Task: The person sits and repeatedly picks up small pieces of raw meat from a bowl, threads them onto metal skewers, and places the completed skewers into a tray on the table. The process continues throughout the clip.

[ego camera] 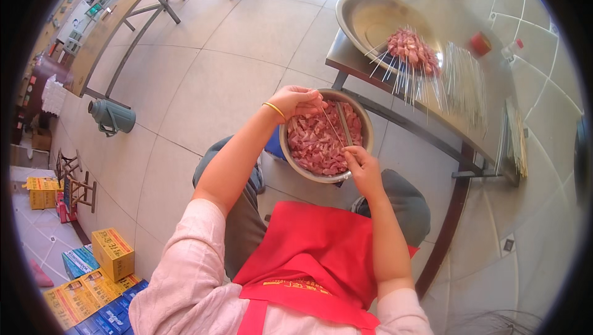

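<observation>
In front of me a round metal basin (pixel 367 126) holds many small pieces of raw meat (pixel 310 143). Over it, a thin skewer (pixel 332 126) runs slantwise between my two hands. My left hand (pixel 300 102), with a yellow bangle at the wrist, pinches at the skewer's far end; a bit of meat seems to be at those fingertips, partly hidden. The near end is gripped by the fingers of my right hand (pixel 362 167), close to the basin's right rim. Beside the skewer, a narrow bundle of metal strips or skewers (pixel 343 122) lies on the meat.
On the metal table (pixel 463 138) at right, a wide basin (pixel 352 15) holds loaded meat skewers (pixel 412 52). Bare skewers (pixel 463 80), a red-topped container (pixel 480 44) and a plastic bottle (pixel 512 49) are nearby. A vacuum flask (pixel 113 115) and cartons (pixel 113 254) stand at left.
</observation>
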